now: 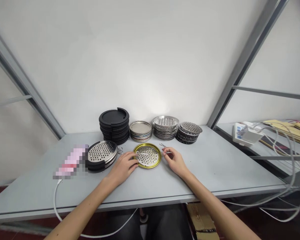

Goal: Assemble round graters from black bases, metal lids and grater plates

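Both hands flank a flat gold-rimmed grater disc (147, 155): left hand (123, 165) fingers touch its rim, right hand (174, 160) fingers pinch a wire clip (166, 152).

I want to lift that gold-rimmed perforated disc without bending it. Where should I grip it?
Probably by the raised gold rim of the disc, pinched at opposite edges, left hand and right hand coming from either side. It lies flat; the perforated centre offers no hold.

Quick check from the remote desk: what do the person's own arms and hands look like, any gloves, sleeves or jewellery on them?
Both forearms are bare as far as the picture shows, with no sleeves in view. The left hand and the right hand wear no gloves. No watch, bracelet or ring can be made out, though the fingers are small in this view. No cables or markings sit on the arms.
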Available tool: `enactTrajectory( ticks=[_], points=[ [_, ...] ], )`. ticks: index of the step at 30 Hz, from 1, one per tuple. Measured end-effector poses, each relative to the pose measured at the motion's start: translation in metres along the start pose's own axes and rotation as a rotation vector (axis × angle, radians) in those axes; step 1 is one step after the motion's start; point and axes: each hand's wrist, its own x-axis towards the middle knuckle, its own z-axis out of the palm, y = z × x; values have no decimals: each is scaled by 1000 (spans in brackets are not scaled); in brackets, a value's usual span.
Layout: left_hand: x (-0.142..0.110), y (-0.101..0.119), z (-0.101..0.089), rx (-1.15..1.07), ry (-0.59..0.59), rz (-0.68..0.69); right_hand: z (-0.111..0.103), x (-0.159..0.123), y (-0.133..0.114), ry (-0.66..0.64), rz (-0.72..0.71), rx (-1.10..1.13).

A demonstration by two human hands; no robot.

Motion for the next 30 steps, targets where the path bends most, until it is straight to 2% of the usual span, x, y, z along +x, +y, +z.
enactTrajectory(
  ticks=[4,14,21,30],
  points=[
    [-2,3,1,-5,-4,-58,-1,-1,-1,-7,-10,-5],
    [2,-2,13,-53,-12,-104,-2,-1,-2,-48,-27,-36],
    [3,-1,14,-59,-44,-126,-2,-1,-1,-53,-26,-38],
    [-5,-4,11,-193,23,-131,-3,-7,-6,29,-75,-87]
  ],
)
